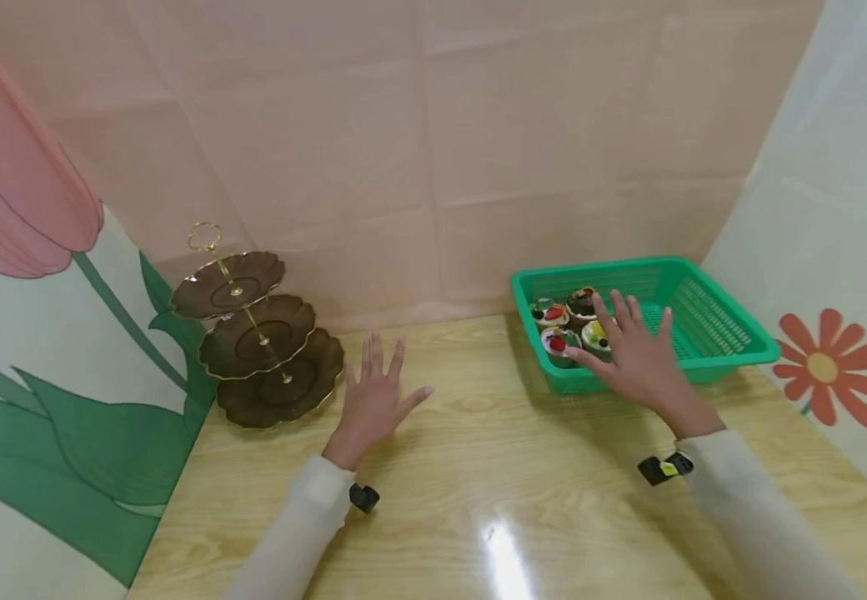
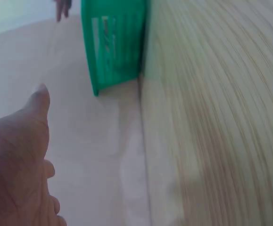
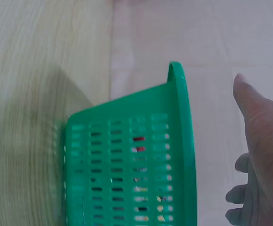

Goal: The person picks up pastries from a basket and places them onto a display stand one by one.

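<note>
My right hand (image 1: 639,358) is spread over the near side of a green plastic basket (image 1: 734,367), fingers extended and holding nothing. Several decorated cupcakes (image 1: 557,343) sit together in the basket's left end, some topped with berries; the hand overlaps part of them in the head view. In the right wrist view the thumb and fingertips show above the basket's rim (image 3: 186,141). My left hand (image 1: 375,404), also spread and bare of any object, is above the table just right of a three-tier brown stand (image 1: 261,333) with gold edges and a ring handle.
The wooden table (image 1: 463,450) meets a pink cloth backdrop (image 1: 433,167) right behind the stand and basket. Walls with painted flowers (image 1: 824,367) border it on both sides. Each wrist wears a small black device (image 1: 363,498).
</note>
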Motion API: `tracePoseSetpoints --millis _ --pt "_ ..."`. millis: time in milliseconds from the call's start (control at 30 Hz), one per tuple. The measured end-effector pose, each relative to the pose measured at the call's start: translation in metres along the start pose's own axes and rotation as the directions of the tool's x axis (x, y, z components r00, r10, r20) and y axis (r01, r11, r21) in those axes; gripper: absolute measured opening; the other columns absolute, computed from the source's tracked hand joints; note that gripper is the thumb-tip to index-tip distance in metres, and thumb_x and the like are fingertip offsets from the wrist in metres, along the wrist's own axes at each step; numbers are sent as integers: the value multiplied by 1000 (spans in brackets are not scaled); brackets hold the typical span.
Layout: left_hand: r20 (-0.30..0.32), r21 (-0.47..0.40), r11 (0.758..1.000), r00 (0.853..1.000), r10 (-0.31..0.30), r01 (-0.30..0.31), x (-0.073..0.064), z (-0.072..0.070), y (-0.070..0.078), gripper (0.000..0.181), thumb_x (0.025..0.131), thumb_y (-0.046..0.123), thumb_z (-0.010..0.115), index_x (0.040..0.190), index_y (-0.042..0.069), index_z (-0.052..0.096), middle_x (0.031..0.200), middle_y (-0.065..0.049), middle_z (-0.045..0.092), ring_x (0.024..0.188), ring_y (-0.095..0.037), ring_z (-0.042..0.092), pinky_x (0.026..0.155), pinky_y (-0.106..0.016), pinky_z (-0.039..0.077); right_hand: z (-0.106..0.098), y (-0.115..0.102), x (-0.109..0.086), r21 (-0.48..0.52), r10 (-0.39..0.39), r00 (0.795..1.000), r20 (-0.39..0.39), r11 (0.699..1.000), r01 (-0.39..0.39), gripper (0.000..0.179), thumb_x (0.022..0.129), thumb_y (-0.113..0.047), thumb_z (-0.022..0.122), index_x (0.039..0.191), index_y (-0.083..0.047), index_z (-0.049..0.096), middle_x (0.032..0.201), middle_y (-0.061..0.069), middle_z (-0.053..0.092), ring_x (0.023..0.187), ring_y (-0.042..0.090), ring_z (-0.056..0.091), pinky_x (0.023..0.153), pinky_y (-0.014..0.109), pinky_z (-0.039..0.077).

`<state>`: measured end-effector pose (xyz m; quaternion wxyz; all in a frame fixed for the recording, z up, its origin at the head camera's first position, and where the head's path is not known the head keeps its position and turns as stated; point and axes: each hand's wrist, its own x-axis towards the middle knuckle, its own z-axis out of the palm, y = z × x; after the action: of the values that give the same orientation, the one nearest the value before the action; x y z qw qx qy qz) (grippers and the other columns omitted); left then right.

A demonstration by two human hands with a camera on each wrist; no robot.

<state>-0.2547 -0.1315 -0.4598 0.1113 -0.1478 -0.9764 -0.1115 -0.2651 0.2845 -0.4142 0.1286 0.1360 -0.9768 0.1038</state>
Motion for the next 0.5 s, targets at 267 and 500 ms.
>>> tracePoseSetpoints --millis 267,500 --pt "56 -289 954 993 102 -82 15 0 40 87 100 71 34 165 22 4 167 -13 -14 155 -34 -2 118 -67 11 -14 37 -3 45 43 999 17 998 -44 90 103 -60 43 162 -15 -9 166 21 -9 152 46 -7 106 73 -21" --pt "51 -346 912 966 252 -219 24 8 72 78 105 62 35 164 22 6 169 -9 -6 156 -28 1 121 -57 14 -16 71 -13 120 82 997 -2 989 -82 86 105 -54 43 163 -8 -1 165 30 0 151 49 -2 106 77 -15"
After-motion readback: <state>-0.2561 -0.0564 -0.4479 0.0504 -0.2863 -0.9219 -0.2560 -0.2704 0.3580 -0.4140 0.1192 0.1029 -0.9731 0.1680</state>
